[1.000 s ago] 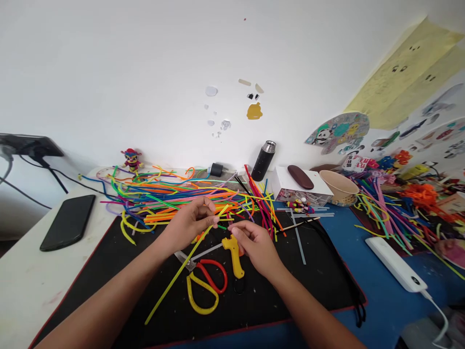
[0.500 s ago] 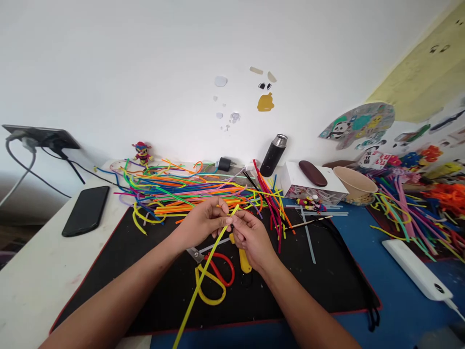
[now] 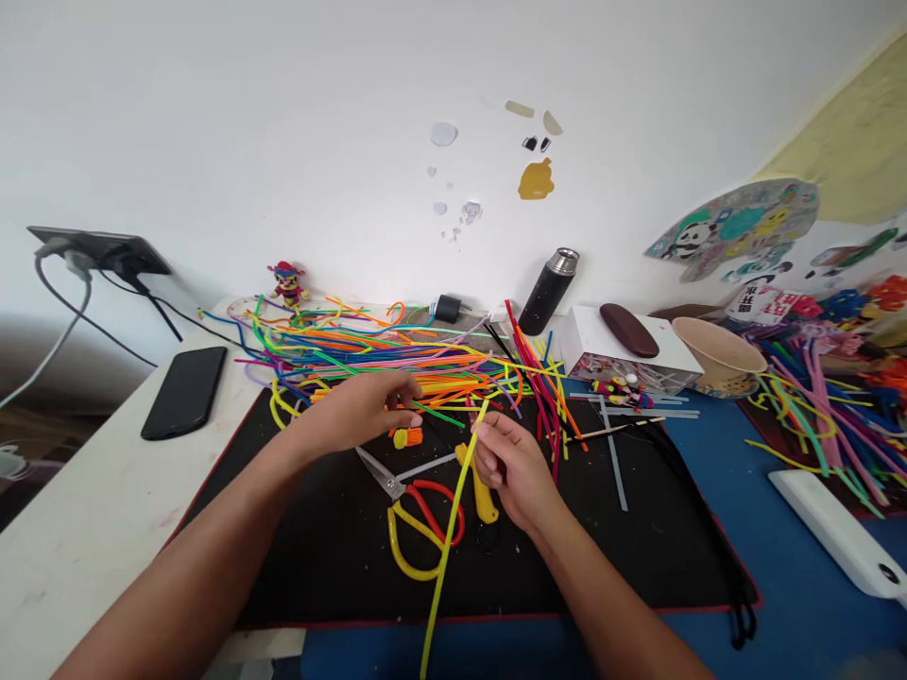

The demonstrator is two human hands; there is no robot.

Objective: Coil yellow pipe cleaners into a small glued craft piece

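A long yellow pipe cleaner (image 3: 453, 524) is pinched near its upper end by my right hand (image 3: 516, 463). It hangs down past the scissors to the bottom of the view. My left hand (image 3: 365, 411) is over the near edge of the pipe cleaner pile (image 3: 368, 359), its thumb and index finger apart. Just below its fingers lies a small orange and yellow piece (image 3: 407, 437). A green strand shows beside the fingertips. Scissors (image 3: 425, 519) with one red and one yellow handle rest on the black mat (image 3: 340, 567), near a yellow-handled tool (image 3: 484, 491).
A black phone (image 3: 185, 392) is at the left. Behind the mat stand a small figure (image 3: 287, 283), a black flask (image 3: 549, 291) and a white box (image 3: 638, 349) with a dark case on it. A basket (image 3: 719, 349) and a white power bank (image 3: 832, 529) are at the right.
My left hand has let go of the yellow pipe cleaner and moved left to the pile. My right hand still pinches the strand, which hangs more upright. The view has shifted slightly.
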